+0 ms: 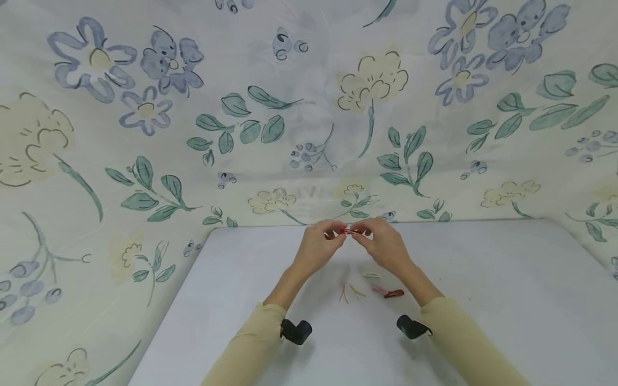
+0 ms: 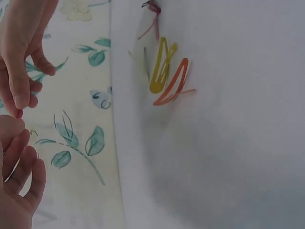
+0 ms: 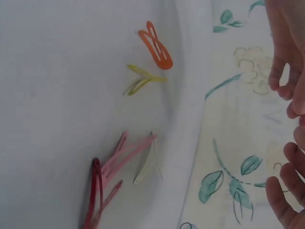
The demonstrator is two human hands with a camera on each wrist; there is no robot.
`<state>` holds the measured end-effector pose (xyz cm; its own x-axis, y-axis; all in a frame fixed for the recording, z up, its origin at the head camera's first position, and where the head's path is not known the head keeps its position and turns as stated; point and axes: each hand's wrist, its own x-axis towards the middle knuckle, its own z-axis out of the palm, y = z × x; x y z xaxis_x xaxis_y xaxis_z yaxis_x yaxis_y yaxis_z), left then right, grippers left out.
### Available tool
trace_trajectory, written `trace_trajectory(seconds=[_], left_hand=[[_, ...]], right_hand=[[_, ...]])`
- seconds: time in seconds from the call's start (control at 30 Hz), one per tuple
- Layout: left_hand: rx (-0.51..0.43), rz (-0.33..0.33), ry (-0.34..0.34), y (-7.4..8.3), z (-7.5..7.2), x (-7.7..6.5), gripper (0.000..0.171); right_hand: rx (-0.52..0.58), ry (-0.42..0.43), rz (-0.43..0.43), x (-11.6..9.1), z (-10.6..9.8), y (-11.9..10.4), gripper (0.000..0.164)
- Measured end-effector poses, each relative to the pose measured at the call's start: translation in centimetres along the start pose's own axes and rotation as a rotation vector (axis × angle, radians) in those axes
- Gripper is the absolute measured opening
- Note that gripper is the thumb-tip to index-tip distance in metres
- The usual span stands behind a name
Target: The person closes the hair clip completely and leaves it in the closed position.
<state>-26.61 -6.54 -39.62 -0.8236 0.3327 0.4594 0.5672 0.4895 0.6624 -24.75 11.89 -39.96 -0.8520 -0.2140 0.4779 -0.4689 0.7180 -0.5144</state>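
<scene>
Near the far edge of the white table (image 1: 502, 289), the left hand (image 1: 318, 245) and the right hand (image 1: 383, 245) pinch opposite ends of a red hair clip (image 1: 350, 231) between thumbs and fingers. Probably a light, even hold is best, as hard squeezing could make it slip.

Looks like an indoor tabletop recording nook; home or studio, can't tell which. White table (image 1: 502, 279), back edge close up to floral sheeting (image 1: 318, 80), which rises behind and runs down both sides. Print's in blue, yellow and green, reads homely; paper or cloth unclear. Loose hair clips (image 1: 394, 294) on top also read household. Black wrist cameras (image 1: 300, 333) say recording rig.
</scene>
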Motion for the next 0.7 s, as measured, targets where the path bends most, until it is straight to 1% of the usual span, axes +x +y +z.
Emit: trace_trajectory(seconds=[0.07, 0.13, 0.3, 0.47, 0.63, 0.7], left_hand=[[0.05, 0.02, -0.006, 0.0, 0.0, 0.4, 0.016], [0.101, 0.016, -0.022, -0.1, 0.0, 0.6, 0.015], [0.18, -0.041, -0.096, -0.7, 0.1, 1.1, 0.012], [0.216, -0.076, -0.146, -1.8, 0.7, 1.1, 0.009], [0.228, -0.129, -0.205, -2.5, 1.1, 0.6, 0.009], [0.227, -0.167, -0.235, -2.6, 1.2, 0.3, 0.009]], right_hand=[[-0.025, -0.033, 0.002, 0.5, -0.1, 0.1, 0.019], [-0.049, -0.082, 0.021, 0.9, -0.2, 0.1, 0.019], [-0.079, -0.199, 0.119, 1.7, 0.1, 0.5, 0.017], [-0.065, -0.28, 0.197, 1.8, 1.2, 1.5, 0.015], [-0.105, -0.321, 0.208, 1.5, 2.7, 2.1, 0.014], [-0.128, -0.336, 0.211, 1.3, 3.2, 2.1, 0.014]])
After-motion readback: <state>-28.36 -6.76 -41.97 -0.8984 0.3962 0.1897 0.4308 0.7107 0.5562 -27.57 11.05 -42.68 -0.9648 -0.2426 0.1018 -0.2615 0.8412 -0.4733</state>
